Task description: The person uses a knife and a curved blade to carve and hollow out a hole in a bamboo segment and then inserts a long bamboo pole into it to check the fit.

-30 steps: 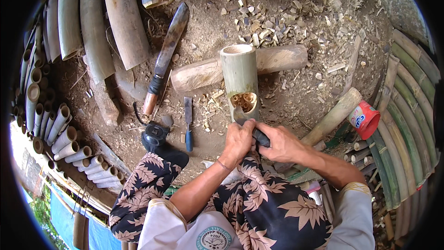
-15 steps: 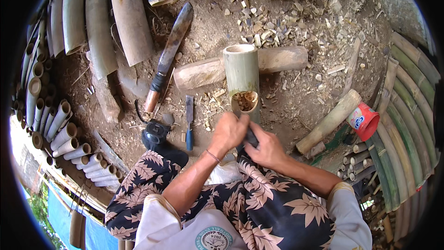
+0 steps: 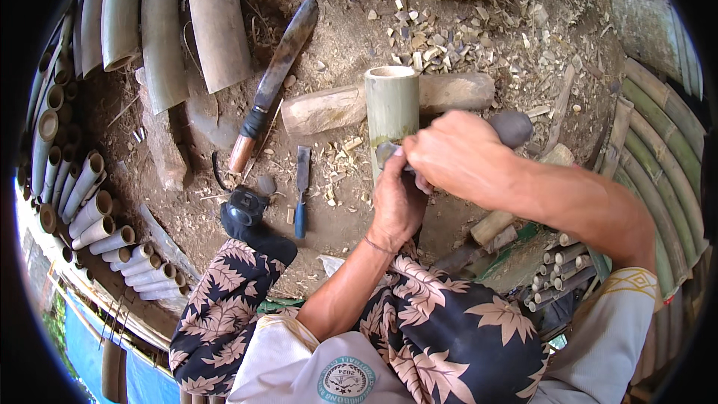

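A pale green bamboo section [image 3: 393, 101] leans over a short log [image 3: 325, 111], its upper end open. At its lower part my left hand [image 3: 400, 206] is closed with the fingers curled, near a grey metal tip [image 3: 384, 152] that touches the bamboo. My right hand [image 3: 452, 151] is a fist beside it, around a dark-handled carving tool. A blurred dark rounded end [image 3: 512, 129] sticks out past the right wrist. The tip and this end seem to belong to one tool, though the fist hides the part between. My hands cover the hollow in the bamboo.
A machete [image 3: 278, 78] and a blue-handled chisel [image 3: 301, 193] lie on the ground to the left, near a dark strapped object [image 3: 247, 209]. Wood chips [image 3: 441, 41] are strewn beyond the log. Bamboo pieces stack at left [image 3: 105, 213] and right [image 3: 658, 172].
My right hand has risen and swung out to the right, its elbow raised. My left hand has shifted slightly right beneath it. The tool has turned, and the bamboo's hollow is now covered.
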The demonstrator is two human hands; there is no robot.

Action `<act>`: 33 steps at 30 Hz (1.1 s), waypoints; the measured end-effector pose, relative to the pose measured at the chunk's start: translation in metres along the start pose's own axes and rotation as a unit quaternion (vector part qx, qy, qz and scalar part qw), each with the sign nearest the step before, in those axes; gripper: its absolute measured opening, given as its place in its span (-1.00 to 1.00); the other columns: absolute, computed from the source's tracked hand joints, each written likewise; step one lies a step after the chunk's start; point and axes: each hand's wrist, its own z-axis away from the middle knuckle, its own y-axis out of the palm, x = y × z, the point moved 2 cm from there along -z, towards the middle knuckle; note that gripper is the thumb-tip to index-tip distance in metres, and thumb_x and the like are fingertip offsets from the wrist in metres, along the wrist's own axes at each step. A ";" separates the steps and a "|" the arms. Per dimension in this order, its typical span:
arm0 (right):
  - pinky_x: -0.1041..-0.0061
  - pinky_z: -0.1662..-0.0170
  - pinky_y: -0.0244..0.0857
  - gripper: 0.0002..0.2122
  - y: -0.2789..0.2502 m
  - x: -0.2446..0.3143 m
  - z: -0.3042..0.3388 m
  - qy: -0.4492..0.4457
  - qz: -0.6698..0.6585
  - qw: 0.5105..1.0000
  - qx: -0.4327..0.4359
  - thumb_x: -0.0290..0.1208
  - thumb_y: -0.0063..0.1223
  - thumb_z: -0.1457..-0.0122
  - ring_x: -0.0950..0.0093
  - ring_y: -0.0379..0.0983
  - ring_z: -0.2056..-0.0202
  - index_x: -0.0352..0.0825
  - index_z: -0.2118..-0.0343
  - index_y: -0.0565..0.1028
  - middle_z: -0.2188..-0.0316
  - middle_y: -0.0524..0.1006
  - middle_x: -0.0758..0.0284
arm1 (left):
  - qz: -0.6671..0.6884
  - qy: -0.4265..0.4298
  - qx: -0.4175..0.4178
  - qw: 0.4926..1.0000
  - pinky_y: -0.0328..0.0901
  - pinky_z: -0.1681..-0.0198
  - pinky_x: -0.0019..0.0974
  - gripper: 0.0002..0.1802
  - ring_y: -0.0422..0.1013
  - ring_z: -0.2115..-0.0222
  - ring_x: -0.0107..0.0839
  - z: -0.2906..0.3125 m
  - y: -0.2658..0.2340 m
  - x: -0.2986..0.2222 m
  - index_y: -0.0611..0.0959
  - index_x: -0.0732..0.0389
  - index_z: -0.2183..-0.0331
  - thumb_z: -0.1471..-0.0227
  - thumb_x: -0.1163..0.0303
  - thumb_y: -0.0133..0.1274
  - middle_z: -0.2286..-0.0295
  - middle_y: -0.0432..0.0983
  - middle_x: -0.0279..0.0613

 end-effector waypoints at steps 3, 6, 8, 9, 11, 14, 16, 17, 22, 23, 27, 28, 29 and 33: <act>0.42 0.45 0.47 -0.86 -0.017 0.008 -0.027 -0.039 0.094 0.993 0.059 -0.34 0.21 0.02 0.38 0.62 0.47 -0.29 0.45 0.63 0.51 0.65 0.27 | 0.053 -0.035 -0.088 0.994 0.28 0.28 -0.35 -0.68 0.35 0.47 -0.51 0.003 0.019 -0.010 0.53 0.09 0.31 -0.22 0.05 -0.11 0.52 0.46 -0.43; 0.39 0.41 0.49 -0.89 -0.028 0.008 -0.036 -0.038 0.146 0.987 0.054 -0.37 0.18 0.01 0.36 0.62 0.46 -0.28 0.49 0.63 0.50 0.65 0.25 | 0.057 -0.038 -0.015 0.998 0.34 0.17 -0.28 -0.48 0.43 0.39 -0.43 0.010 0.007 -0.010 0.54 0.13 0.22 -0.20 -0.14 -0.18 0.45 0.51 -0.36; 0.38 0.40 0.48 -0.88 -0.015 0.009 -0.030 -0.012 0.117 0.993 0.017 -0.35 0.16 -0.01 0.35 0.62 0.46 -0.28 0.50 0.62 0.50 0.64 0.24 | 0.023 -0.035 0.125 0.991 0.35 0.18 -0.25 -0.39 0.45 0.36 -0.38 0.012 -0.010 -0.008 0.54 0.16 0.19 -0.19 -0.22 -0.21 0.38 0.54 -0.30; 0.37 0.41 0.48 -0.85 0.003 0.001 -0.023 0.007 0.083 0.996 -0.009 -0.32 0.15 -0.04 0.35 0.61 0.47 -0.29 0.49 0.62 0.52 0.64 0.24 | -0.072 -0.036 0.069 0.994 0.34 0.20 -0.22 -0.27 0.44 0.35 -0.34 0.018 -0.011 -0.006 0.53 0.19 0.18 -0.15 -0.33 -0.28 0.32 0.53 -0.21; 0.38 0.42 0.45 -0.78 0.029 -0.009 0.000 0.020 -0.037 0.999 0.000 -0.24 0.10 -0.11 0.33 0.58 0.52 -0.30 0.46 0.60 0.58 0.61 0.23 | -0.300 -0.071 0.084 0.948 0.32 0.07 -0.16 -0.26 0.44 0.19 -0.28 0.037 -0.012 -0.004 0.44 0.32 0.00 -0.11 -0.19 -0.04 0.18 0.51 -0.09; 0.41 0.45 0.40 -0.64 0.079 -0.003 0.048 0.122 -0.305 0.944 -0.016 -0.10 -0.07 -0.25 0.36 0.52 0.59 -0.34 0.42 0.55 0.67 0.54 0.22 | -0.648 -0.006 0.198 0.736 0.21 -0.15 -0.11 -0.09 0.35 -0.03 -0.02 0.059 -0.027 0.022 0.27 0.53 -0.13 0.01 0.04 0.22 -0.02 0.37 0.22; 0.46 0.40 0.41 -0.62 0.117 0.012 0.066 0.108 -0.636 0.743 -0.178 -0.11 -0.15 -0.30 0.44 0.53 0.54 -0.37 0.39 0.50 0.63 0.55 0.24 | -0.706 0.054 0.236 0.666 0.21 -0.15 -0.11 -0.10 0.30 -0.07 0.11 0.079 -0.017 0.039 0.26 0.59 -0.09 0.05 0.08 0.21 -0.02 0.29 0.47; 0.47 0.37 0.42 -0.60 0.132 0.026 0.070 0.084 -0.743 0.609 -0.265 -0.09 -0.18 -0.33 0.49 0.54 0.45 -0.40 0.35 0.47 0.55 0.59 0.23 | -0.692 0.038 0.193 0.694 0.25 -0.10 -0.09 -0.17 0.35 -0.02 0.11 0.083 -0.011 0.043 0.29 0.55 -0.06 0.06 0.13 0.18 0.02 0.32 0.47; 0.31 -0.07 0.29 -0.56 0.126 0.042 0.123 0.280 -0.471 0.742 -0.386 -0.17 0.09 -0.19 0.30 0.52 0.22 -0.41 0.00 0.41 0.40 0.60 0.25 | -0.735 0.129 0.096 0.658 0.45 0.20 -0.13 -0.31 0.57 0.36 0.02 0.097 0.016 0.000 0.44 0.42 0.03 0.21 0.25 0.11 0.39 0.56 0.24; 0.27 -0.11 0.26 -0.52 0.115 0.042 0.137 0.310 -0.326 0.812 -0.372 -0.21 0.18 -0.12 0.28 0.51 0.20 -0.39 -0.04 0.40 0.39 0.59 0.27 | -0.757 0.106 0.097 0.638 0.44 0.24 -0.08 -0.35 0.55 0.40 0.06 0.097 0.028 -0.014 0.46 0.43 0.07 0.22 0.23 0.09 0.42 0.55 0.26; 0.09 -0.19 0.13 -0.50 0.056 0.044 0.119 0.044 -0.048 0.875 -0.480 -0.38 0.30 0.23 0.33 0.51 0.22 -0.28 0.10 0.51 0.36 0.51 0.35 | -0.791 0.068 0.199 0.574 0.43 0.34 -0.05 -0.36 0.55 0.46 0.01 0.093 0.063 -0.032 0.49 0.47 0.13 0.13 0.11 0.12 0.44 0.55 0.23; 0.18 -0.06 0.32 -0.49 0.061 0.034 0.106 -0.029 -0.084 0.874 -0.478 -0.44 0.31 0.29 0.32 0.53 0.30 -0.28 0.13 0.52 0.37 0.52 0.30 | -0.750 0.058 0.200 0.628 0.43 0.33 -0.12 -0.36 0.55 0.44 -0.07 0.096 0.070 -0.038 0.50 0.45 0.10 0.07 0.09 0.12 0.40 0.57 0.17; 0.24 0.05 0.39 -0.49 0.075 0.020 0.096 -0.066 -0.139 0.852 -0.500 -0.45 0.33 0.30 0.33 0.53 0.34 -0.30 0.13 0.52 0.39 0.52 0.28 | -0.705 0.049 0.204 0.678 0.42 0.32 -0.19 -0.37 0.54 0.42 -0.16 0.098 0.078 -0.045 0.50 0.43 0.08 0.01 0.07 0.12 0.37 0.59 0.11; 0.50 0.39 0.47 -0.69 0.097 -0.003 0.068 -0.043 -0.508 0.609 -0.607 -0.45 0.32 0.10 0.55 0.55 0.43 -0.37 0.25 0.51 0.42 0.58 0.30 | -0.428 0.138 0.140 0.882 0.36 0.09 -0.29 -0.32 0.49 0.19 -0.33 0.072 0.036 -0.097 0.49 0.37 -0.02 -0.13 -0.06 0.05 0.20 0.58 -0.01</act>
